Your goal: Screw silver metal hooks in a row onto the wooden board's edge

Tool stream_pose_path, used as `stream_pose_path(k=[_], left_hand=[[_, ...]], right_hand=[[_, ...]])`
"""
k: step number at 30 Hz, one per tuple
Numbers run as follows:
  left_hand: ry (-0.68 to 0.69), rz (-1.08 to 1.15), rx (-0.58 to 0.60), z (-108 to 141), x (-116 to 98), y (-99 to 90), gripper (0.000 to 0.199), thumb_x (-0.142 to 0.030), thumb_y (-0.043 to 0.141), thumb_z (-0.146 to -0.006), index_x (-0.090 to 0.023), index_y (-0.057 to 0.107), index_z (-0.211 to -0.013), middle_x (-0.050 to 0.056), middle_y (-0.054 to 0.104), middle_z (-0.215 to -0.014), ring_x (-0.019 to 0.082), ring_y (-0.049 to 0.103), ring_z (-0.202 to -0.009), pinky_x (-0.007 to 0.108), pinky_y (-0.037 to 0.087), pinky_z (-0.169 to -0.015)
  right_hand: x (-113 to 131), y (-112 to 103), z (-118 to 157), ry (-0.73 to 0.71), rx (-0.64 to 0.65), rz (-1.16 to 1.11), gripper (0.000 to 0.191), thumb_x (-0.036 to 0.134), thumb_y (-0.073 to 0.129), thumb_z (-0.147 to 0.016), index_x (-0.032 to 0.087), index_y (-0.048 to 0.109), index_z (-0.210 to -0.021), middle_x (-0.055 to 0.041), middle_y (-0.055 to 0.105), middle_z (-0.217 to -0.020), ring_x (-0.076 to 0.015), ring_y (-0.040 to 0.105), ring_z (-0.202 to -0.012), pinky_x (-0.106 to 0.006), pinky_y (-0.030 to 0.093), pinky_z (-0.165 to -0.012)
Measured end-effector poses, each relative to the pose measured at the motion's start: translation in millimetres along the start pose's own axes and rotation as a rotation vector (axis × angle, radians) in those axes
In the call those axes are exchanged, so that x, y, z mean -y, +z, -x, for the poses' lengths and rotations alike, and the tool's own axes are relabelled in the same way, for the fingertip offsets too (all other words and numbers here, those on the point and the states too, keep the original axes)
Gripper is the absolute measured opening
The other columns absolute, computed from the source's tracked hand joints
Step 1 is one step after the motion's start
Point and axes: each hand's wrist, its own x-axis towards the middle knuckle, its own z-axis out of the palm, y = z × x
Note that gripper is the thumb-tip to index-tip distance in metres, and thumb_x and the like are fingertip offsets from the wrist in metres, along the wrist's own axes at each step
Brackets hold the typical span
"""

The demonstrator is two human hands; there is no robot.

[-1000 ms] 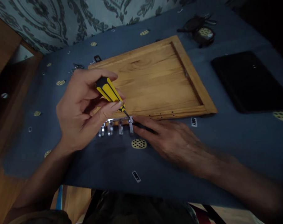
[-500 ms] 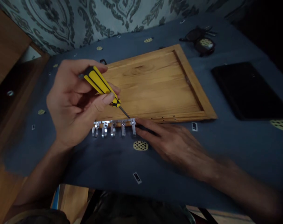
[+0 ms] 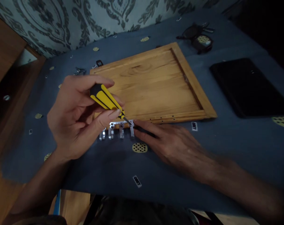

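Note:
My left hand (image 3: 78, 118) is closed around a yellow and black screwdriver (image 3: 106, 99), whose shaft slants down to the right. Its tip meets the rightmost hook of a silver metal hook strip (image 3: 121, 125). The strip lies along the near edge of a wooden framed panel (image 3: 151, 84), and my fingers hide its left end. From the right, my right hand (image 3: 170, 142) presses its fingertips to the strip's right end. A dark, slender thing lies between its thumb and fingers; I cannot make out what it is. Small dark holes dot the panel's edge right of the strip.
A black tablet-like slab (image 3: 249, 87) lies on the blue patterned cloth (image 3: 170, 190) at the right. Dark sunglasses (image 3: 198, 37) rest behind the panel. Small metal pieces (image 3: 80, 71) and a black clip-like piece (image 3: 99, 63) sit at the panel's far left corner.
My left hand has lowered with the screwdriver, whose tip has moved from the strip's upper edge onto the rightmost hook. My right hand stays at the strip's end.

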Motion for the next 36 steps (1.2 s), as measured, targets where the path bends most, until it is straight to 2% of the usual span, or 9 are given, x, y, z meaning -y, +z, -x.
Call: stream_pose_path(k=[3, 7, 13, 17, 23, 29, 33, 36], left_hand=[[-0.005, 0.014, 0.002, 1.0, -2.2, 0.9, 0.026, -0.024, 0.079, -0.087, -0.025, 0.070, -0.112, 0.003, 0.071, -0.110, 0.022, 0.075, -0.089, 0.040, 0.067, -0.067], [-0.028, 0.032, -0.002, 1.4, -0.6, 1.6, 0.033, -0.023, 0.080, -0.086, -0.026, 0.070, -0.117, 0.002, 0.070, -0.111, 0.020, 0.074, -0.089, 0.033, 0.066, -0.065], [0.040, 0.083, 0.086, 0.6, 5.0, 0.1, 0.055, -0.008, 0.078, -0.083, -0.032, 0.065, -0.131, -0.001, 0.068, -0.113, 0.016, 0.076, -0.092, 0.029, 0.069, -0.078], [0.026, 0.064, 0.094, -0.1, 4.7, -1.9, 0.056, -0.008, 0.078, -0.083, -0.032, 0.065, -0.131, 0.000, 0.068, -0.113, 0.016, 0.077, -0.092, 0.027, 0.069, -0.075], [0.048, 0.054, 0.103, -0.2, 3.9, -0.7, 0.057, -0.006, 0.078, -0.084, -0.032, 0.062, -0.132, -0.001, 0.067, -0.111, 0.015, 0.077, -0.094, 0.025, 0.069, -0.079], [0.018, -0.007, 0.053, 0.8, 4.6, 0.1, 0.048, -0.015, 0.083, -0.081, -0.029, 0.067, -0.124, 0.001, 0.069, -0.110, 0.018, 0.077, -0.089, 0.029, 0.068, -0.070], [0.049, -0.183, 0.033, -1.3, 4.4, -3.1, 0.028, -0.028, 0.088, -0.077, -0.024, 0.074, -0.101, 0.002, 0.073, -0.097, 0.023, 0.075, -0.090, 0.036, 0.067, -0.070], [0.070, -0.245, 0.032, -2.7, 2.9, -4.0, 0.020, -0.033, 0.086, -0.079, -0.023, 0.074, -0.093, 0.003, 0.074, -0.095, 0.023, 0.074, -0.091, 0.038, 0.066, -0.069]], right_hand=[[-0.6, 0.4, 0.6, -0.017, -0.021, 0.005, 0.046, -0.005, 0.045, -0.089, 0.013, 0.066, -0.126, -0.0129, 0.071, -0.131, -0.0204, 0.074, -0.081, -0.035, 0.061, -0.066], [-0.3, 0.2, 1.5, -0.006, 0.001, 0.009, 0.048, -0.005, 0.045, -0.090, 0.015, 0.065, -0.128, -0.0121, 0.069, -0.136, -0.0193, 0.074, -0.086, -0.033, 0.061, -0.069], [1.2, 0.2, -0.3, 0.002, 0.033, 0.021, 0.047, -0.001, 0.044, -0.092, 0.017, 0.066, -0.130, -0.0111, 0.070, -0.136, -0.0203, 0.075, -0.083, -0.034, 0.062, -0.067], [0.8, 0.8, -1.3, 0.013, 0.066, 0.041, 0.048, -0.001, 0.043, -0.093, 0.018, 0.065, -0.131, -0.0108, 0.069, -0.137, -0.0194, 0.075, -0.085, -0.033, 0.062, -0.067], [-0.8, 1.8, 0.2, -0.006, 0.008, 0.015, 0.045, -0.001, 0.046, -0.092, 0.015, 0.066, -0.130, -0.0134, 0.070, -0.134, -0.0209, 0.075, -0.087, -0.034, 0.062, -0.067], [0.4, 1.0, 0.0, -0.014, -0.025, 0.035, 0.046, -0.004, 0.046, -0.090, 0.014, 0.067, -0.127, -0.0132, 0.072, -0.131, -0.0217, 0.075, -0.081, -0.035, 0.062, -0.063], [-0.1, 2.1, 0.1, -0.022, -0.036, 0.031, 0.046, -0.004, 0.049, -0.088, 0.013, 0.066, -0.128, -0.0149, 0.071, -0.131, -0.0226, 0.075, -0.080, -0.037, 0.062, -0.063], [-0.6, 3.6, 1.1, -0.027, -0.054, 0.015, 0.045, -0.004, 0.048, -0.088, 0.011, 0.065, -0.126, -0.0157, 0.071, -0.130, -0.0232, 0.075, -0.077, -0.038, 0.062, -0.062]])
